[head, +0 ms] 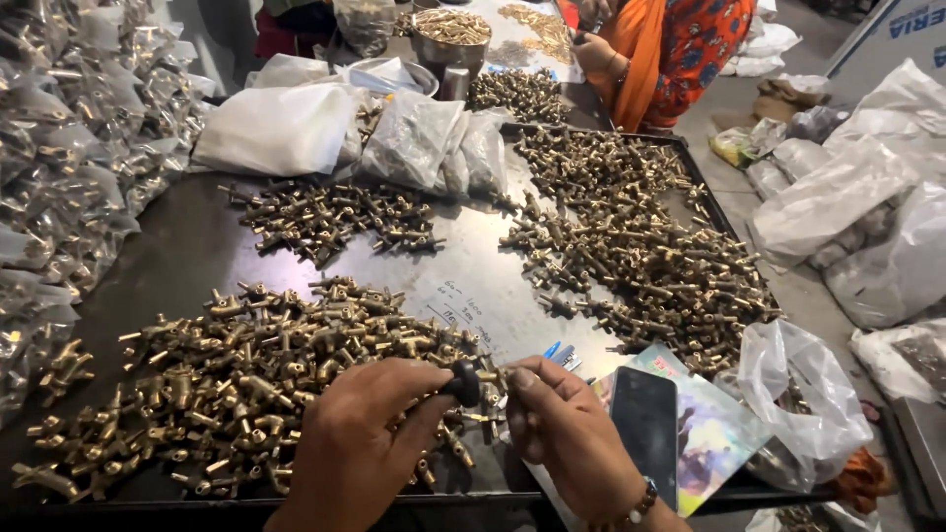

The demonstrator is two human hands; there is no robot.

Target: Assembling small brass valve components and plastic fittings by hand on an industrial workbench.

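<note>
My left hand [360, 433] and my right hand [567, 438] meet at the near edge of a dark metal table [197, 246]. Between their fingertips is a small brass fitting with a black round knob [466, 382]; both hands pinch it. Right under my left hand lies a large heap of brass fittings [227, 384]. A smaller heap [335, 217] lies further back, and a long heap [641, 246] runs along the right side of the table.
A black phone [645, 419] rests on a colourful booklet [714, 433] beside my right hand. Clear bags of fittings [59, 177] pile up at left, white and clear bags [394, 138] at the back. A person in orange clothing [660, 49] works at the far end. More bags [857, 207] lie on the floor at right.
</note>
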